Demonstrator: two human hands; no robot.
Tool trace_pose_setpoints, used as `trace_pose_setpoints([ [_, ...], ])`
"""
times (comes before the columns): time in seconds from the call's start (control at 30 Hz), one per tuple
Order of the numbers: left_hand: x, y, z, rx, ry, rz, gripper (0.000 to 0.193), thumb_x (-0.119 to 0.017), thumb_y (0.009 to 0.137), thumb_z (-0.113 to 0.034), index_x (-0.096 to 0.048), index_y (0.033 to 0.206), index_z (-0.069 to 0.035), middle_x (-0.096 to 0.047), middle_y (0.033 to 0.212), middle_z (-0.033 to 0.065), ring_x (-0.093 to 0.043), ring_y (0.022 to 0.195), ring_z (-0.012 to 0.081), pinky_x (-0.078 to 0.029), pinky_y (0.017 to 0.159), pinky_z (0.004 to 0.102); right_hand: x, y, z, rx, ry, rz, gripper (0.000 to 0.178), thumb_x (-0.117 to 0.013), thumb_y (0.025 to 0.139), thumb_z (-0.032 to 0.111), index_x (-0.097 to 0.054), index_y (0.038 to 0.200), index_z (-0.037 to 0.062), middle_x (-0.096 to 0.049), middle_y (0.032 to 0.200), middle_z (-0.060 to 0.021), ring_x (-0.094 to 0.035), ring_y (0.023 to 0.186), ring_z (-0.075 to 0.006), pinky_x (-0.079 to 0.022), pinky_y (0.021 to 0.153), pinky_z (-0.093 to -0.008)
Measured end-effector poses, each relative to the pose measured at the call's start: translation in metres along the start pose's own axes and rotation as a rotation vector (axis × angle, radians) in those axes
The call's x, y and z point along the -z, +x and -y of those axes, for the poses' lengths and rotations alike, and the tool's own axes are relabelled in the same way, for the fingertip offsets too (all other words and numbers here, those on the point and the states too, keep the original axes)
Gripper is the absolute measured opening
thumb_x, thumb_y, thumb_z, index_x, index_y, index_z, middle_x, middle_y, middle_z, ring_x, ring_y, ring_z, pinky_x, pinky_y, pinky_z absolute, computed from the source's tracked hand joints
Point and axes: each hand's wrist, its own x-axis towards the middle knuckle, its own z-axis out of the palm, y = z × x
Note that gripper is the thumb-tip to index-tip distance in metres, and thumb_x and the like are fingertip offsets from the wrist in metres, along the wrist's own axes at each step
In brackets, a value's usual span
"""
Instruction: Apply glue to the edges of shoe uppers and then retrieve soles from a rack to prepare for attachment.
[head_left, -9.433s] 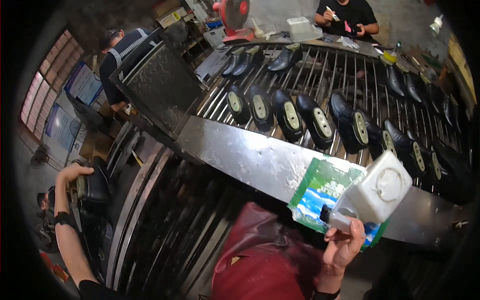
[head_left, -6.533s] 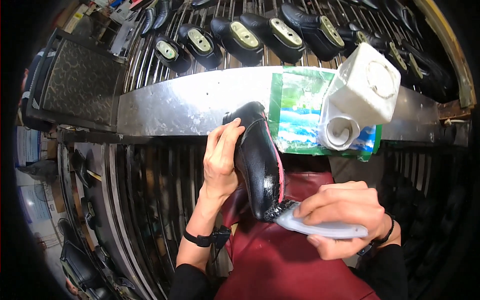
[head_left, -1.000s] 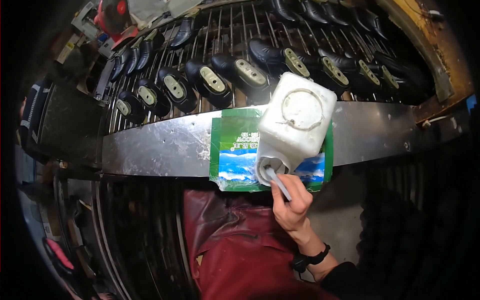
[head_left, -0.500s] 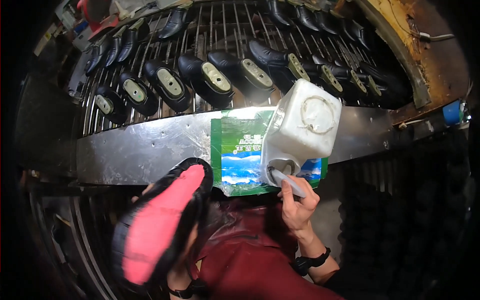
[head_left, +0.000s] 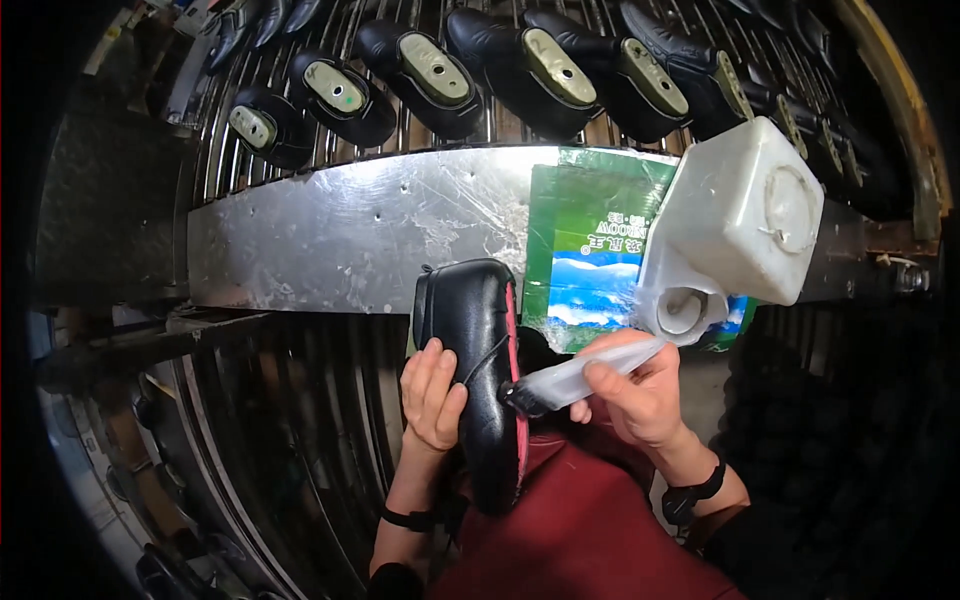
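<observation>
My left hand (head_left: 432, 395) grips a black leather shoe (head_left: 470, 360) by its side, holding it toe down and edge-on. Along its right edge runs a thin strip of the pink sole face (head_left: 519, 420). Between my right thumb and fingers is a brush (head_left: 590, 374) with a whitish translucent handle; my right hand (head_left: 640, 395) is closed round it. The brush's dark tip meets the shoe's edge near the pink strip. Just beyond that hand lies a white plastic container (head_left: 745, 215) with its round opening towards me.
Under the container is a green and blue printed sheet (head_left: 590, 270) on a metal ledge (head_left: 350, 235). Behind the ledge, several black shoes on lasts (head_left: 435, 75) line a barred rack. A dark slatted rack (head_left: 320, 420) stands at left below the ledge.
The shoe has turned from showing its pink bottom to edge-on and moved right. My right hand has brought the brush from the container's opening to the shoe. The view has shifted.
</observation>
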Motion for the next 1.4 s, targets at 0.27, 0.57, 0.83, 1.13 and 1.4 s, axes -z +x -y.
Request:
trace_pose_setpoints([
  [0.27,0.002,-0.004,0.001,0.004,-0.053,-0.027,0.029,-0.055,0.106,-0.008,-0.052,0.134,-0.005,-0.067,0.137,0.0259,-0.065,0.128,0.0469,-0.047,0.115,0.0563,-0.018,0.092,0.003,0.161,-0.392,-0.118,0.017,-0.077,0.099,0.011,-0.072,0.103,-0.0044,-0.076,0.084,-0.0123,-0.070,0.063,-0.0160,-0.055,0.055,-0.0289],
  [0.57,0.002,0.006,0.000,-0.001,-0.038,-0.056,0.029,-0.059,0.104,-0.007,-0.058,0.132,-0.004,-0.068,0.137,0.0268,-0.066,0.129,0.0462,-0.051,0.109,0.0539,-0.021,0.033,0.007,0.153,-0.364,-0.042,0.015,-0.075,0.100,0.011,-0.075,0.099,-0.0039,-0.076,0.082,-0.0094,-0.069,0.063,-0.0136,-0.054,0.055,-0.0276],
  [0.83,0.001,0.018,-0.002,-0.035,-0.004,-0.079,0.032,-0.057,0.102,-0.004,-0.057,0.134,0.001,-0.066,0.139,0.0287,-0.064,0.130,0.0477,-0.051,0.110,0.0555,-0.020,-0.076,0.019,0.589,-0.687,0.525,0.010,-0.077,0.090,-0.002,-0.074,0.097,-0.0084,-0.076,0.089,-0.0195,-0.078,0.083,-0.0346,-0.065,0.077,-0.0423],
  [1.13,0.008,0.038,-0.020,-0.011,0.026,-0.047,0.042,-0.060,0.096,-0.004,-0.060,0.137,0.007,-0.065,0.141,0.0294,-0.063,0.131,0.0473,-0.049,0.112,0.0558,-0.003,-0.086,0.041,0.601,-0.642,0.322,0.011,-0.078,0.092,0.001,-0.077,0.100,-0.0064,-0.079,0.097,-0.0183,-0.077,0.078,-0.0243,-0.063,0.069,-0.0349],
  [1.4,0.018,0.069,-0.029,0.050,0.017,0.015,0.059,-0.074,0.089,-0.017,-0.058,0.141,0.007,-0.063,0.143,0.0284,-0.062,0.133,0.0468,-0.047,0.112,0.0560,-0.028,-0.073,0.060,0.682,-0.617,0.473,0.016,-0.080,0.083,-0.001,-0.073,0.094,-0.0110,-0.076,0.089,-0.0229,-0.078,0.077,-0.0294,-0.063,0.068,-0.0344],
])
